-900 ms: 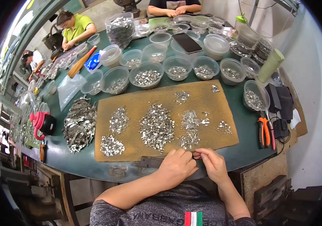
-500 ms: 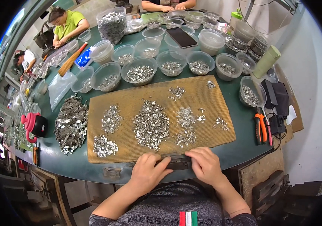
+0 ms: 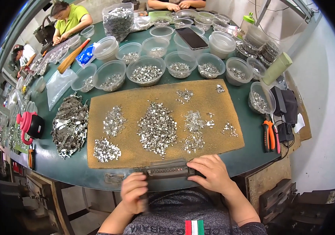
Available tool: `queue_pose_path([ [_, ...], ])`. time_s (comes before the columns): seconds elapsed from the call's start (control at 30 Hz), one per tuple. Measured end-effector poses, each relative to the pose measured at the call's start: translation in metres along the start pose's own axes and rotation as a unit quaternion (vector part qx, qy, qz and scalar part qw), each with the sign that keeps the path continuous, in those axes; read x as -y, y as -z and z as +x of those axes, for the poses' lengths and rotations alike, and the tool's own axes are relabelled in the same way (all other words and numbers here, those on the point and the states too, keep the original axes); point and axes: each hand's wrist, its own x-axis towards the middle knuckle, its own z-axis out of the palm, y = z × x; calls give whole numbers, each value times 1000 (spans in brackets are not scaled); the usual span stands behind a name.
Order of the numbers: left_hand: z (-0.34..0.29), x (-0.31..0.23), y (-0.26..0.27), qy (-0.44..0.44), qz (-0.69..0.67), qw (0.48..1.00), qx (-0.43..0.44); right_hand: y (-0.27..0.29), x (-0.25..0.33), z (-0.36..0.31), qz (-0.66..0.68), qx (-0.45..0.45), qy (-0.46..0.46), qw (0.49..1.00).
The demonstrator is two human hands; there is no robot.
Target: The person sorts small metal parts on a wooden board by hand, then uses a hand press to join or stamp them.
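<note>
At the table's near edge lies a long dark metal fixture (image 3: 169, 172), a row of small slots along its face. My right hand (image 3: 211, 172) grips its right end between thumb and fingers. My left hand (image 3: 133, 191) is just off the left end, its fingers curled in. A dark, motion-blurred piece shows beside that palm, too smeared to name. Beyond the fixture, a tan textured mat (image 3: 132, 154) bears a big central pile of small silvery metal pieces (image 3: 157, 129). Smaller piles surround it, among them thin pins (image 3: 193, 121) and chips (image 3: 107, 150).
Clear plastic bowls (image 3: 145, 71) of metal pieces line the mat's far side. Left of it stand a heap of metal scrap (image 3: 71, 125) and a pink-black mug (image 3: 31, 127). Orange-handled pliers (image 3: 269, 135) lie right. A phone (image 3: 191, 38) rests on bowls. Other people work at the far side.
My left hand has left the fixture's middle and moved left and nearer to me. The fixture's slotted face now shows. My right hand has shifted slightly left, still on its end.
</note>
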Motion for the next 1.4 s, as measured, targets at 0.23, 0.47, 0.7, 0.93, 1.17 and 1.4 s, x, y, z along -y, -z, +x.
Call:
queue_pose_path([
  [0.23, -41, 14, 58, 201, 83, 951, -221, -1, 1, 5, -9, 0, -6, 1000],
  [0.47, 3, 5, 51, 133, 300, 943, 57, -5, 6, 7, -27, 3, -10, 1000],
  [0.7, 33, 6, 4, 87, 230, 951, 189, -1, 3, 6, 31, -20, -35, 999],
  [0.93, 50, -1, -8, 62, 124, 969, 204, -4, 0, 5, 75, -57, -75, 993],
  [1.17, 64, 6, 14, 143, 9, 979, 146, -9, -2, 8, 105, -83, -92, 987],
  [1.4, 60, 35, 84, 238, 8, 971, -9, -7, 2, 14, 111, -78, -104, 985],
])
